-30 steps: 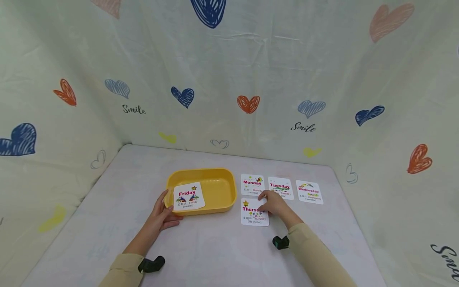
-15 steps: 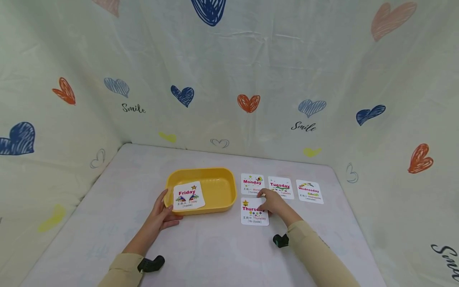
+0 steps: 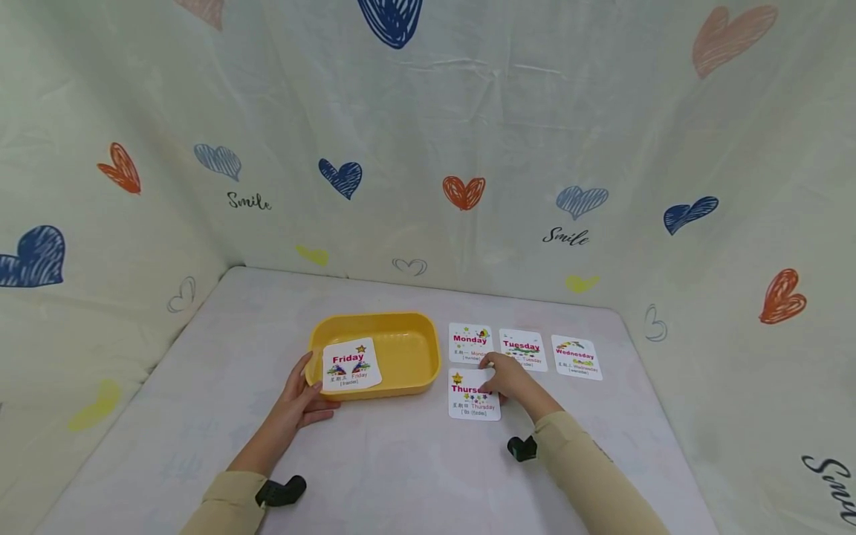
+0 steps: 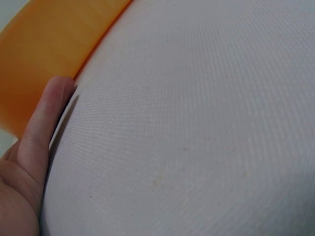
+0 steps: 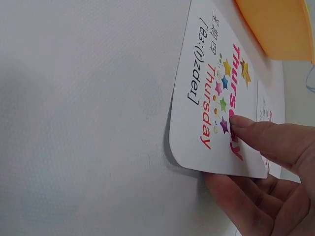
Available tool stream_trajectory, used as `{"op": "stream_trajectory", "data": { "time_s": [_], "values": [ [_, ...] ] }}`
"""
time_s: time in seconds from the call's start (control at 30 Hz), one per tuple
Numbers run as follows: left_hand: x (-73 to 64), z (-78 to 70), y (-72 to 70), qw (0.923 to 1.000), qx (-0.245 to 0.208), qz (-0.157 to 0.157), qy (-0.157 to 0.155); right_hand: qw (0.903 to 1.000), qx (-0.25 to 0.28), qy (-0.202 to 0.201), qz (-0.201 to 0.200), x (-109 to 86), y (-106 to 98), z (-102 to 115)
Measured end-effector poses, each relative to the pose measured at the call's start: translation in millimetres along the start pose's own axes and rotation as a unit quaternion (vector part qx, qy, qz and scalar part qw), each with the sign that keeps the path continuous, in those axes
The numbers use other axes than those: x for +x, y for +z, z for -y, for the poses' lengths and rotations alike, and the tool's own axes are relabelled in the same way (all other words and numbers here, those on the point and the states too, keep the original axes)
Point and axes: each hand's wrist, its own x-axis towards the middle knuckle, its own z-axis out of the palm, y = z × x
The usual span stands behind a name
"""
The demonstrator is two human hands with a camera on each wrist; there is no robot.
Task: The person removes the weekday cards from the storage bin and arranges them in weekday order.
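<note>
My left hand (image 3: 297,401) grips the front left corner of a yellow tray (image 3: 408,357), its fingers against the wall. In the left wrist view a finger (image 4: 39,123) lies along the tray's orange-looking side, close to the table. A white Friday card (image 3: 351,365) rests in the tray's left part, overlapping the front rim in the head view. The right hand (image 3: 511,379) pinches the right edge of the Thursday card (image 3: 471,405). From the right wrist, its thumb (image 5: 266,137) presses on the printed face, with other fingers beneath that edge.
Behind the Thursday card, a row holds the Monday card (image 3: 469,342), the Tuesday card (image 3: 524,345) and the Wednesday card (image 3: 577,358). A white cloth covers the table (image 3: 401,475). Curtains (image 3: 428,111) printed with hearts hang at the back and sides.
</note>
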Motion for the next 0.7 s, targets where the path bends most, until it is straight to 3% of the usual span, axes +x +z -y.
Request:
{"op": "stream_trajectory", "data": {
  "time_s": [0.53,0.7],
  "values": [
    [-2.0,-0.6,0.8,1.0000,0.002,0.000,0.001,0.9995,-0.030,0.000,-0.007,-3.7,-2.3,4.2],
    [-0.8,-0.7,0.8,1.0000,0.001,-0.005,-0.003,0.9977,-0.066,-0.005,-0.019,-0.4,-1.9,3.3]
  ]
}}
